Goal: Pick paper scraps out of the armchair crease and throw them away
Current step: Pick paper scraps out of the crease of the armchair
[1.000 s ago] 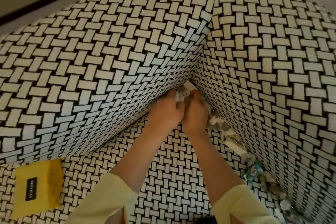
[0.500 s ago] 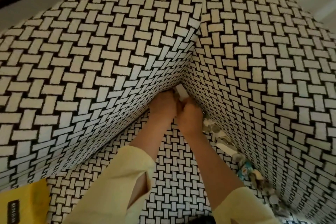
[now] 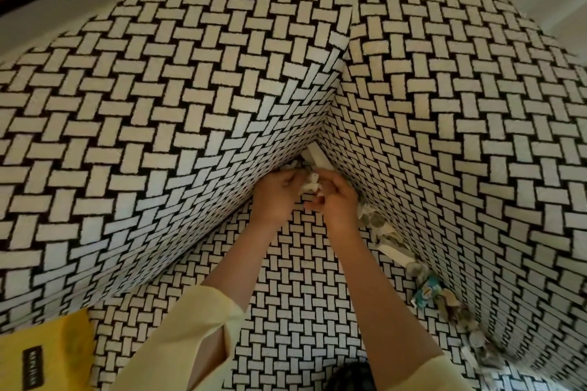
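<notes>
Head view: hands meet at back corner of armchair (image 3: 158, 105) seat, where creases converge. Left hand (image 3: 274, 197) curls round crumpled paper wad (image 3: 313, 185), apparently to collect pickings. Right hand (image 3: 336, 203) pinches same wad from opposite side. White strip (image 3: 317, 159) sits wedged deeper in corner. Further scraps (image 3: 379, 227) and teal wrapper (image 3: 427, 290) line right-side crease. Yellow bag (image 3: 41, 355) lies lower left, likely for disposal.

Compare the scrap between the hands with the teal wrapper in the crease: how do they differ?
The scrap is white and crumpled; the teal wrapper is coloured and printed. The scrap is pinched between the left hand and right hand; the teal wrapper lies untouched in the crease, nearer the person. Both are small litter.
</notes>
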`<state>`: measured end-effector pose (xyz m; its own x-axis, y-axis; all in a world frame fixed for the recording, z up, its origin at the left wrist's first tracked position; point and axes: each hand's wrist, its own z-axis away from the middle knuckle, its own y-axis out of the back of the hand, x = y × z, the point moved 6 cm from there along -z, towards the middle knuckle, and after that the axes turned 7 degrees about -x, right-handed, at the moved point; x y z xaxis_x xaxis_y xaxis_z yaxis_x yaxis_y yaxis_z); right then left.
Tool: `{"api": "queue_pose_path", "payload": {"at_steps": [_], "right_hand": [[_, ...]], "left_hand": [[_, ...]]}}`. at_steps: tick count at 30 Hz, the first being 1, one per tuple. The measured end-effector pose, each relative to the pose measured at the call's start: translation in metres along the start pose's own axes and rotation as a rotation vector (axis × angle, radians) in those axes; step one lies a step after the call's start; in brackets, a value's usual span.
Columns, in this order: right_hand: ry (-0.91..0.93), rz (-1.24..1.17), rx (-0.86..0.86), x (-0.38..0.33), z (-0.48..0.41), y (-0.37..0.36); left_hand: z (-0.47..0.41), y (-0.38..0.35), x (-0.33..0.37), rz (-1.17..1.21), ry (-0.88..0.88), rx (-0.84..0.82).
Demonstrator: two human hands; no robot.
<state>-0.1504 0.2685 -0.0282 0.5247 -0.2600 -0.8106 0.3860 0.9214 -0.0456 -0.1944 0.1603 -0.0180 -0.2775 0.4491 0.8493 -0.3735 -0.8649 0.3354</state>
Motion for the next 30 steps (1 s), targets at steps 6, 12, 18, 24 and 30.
{"api": "queue_pose_path", "payload": {"at_steps": [6,12,18,24,30], "right_hand": [[-0.045,-0.086,-0.02,-0.005,0.007,0.001],[-0.133,-0.184,-0.05,-0.005,0.009,-0.001],[-0.066,0.077,-0.001,-0.015,0.013,0.005],[0.13,0.211,0.049,-0.029,0.014,0.003],[-0.097,0.283,-0.219,-0.012,-0.005,-0.036]], "left_hand": [[-0.001,-0.002,-0.007,0.172,0.114,-0.072],[0.002,0.0,0.0,0.089,0.133,-0.107],[0.002,0.003,-0.004,0.043,0.233,-0.075],[0.0,0.001,-0.01,0.254,0.242,-0.208],[0.003,0.0,-0.006,0.283,0.166,-0.28]]}}
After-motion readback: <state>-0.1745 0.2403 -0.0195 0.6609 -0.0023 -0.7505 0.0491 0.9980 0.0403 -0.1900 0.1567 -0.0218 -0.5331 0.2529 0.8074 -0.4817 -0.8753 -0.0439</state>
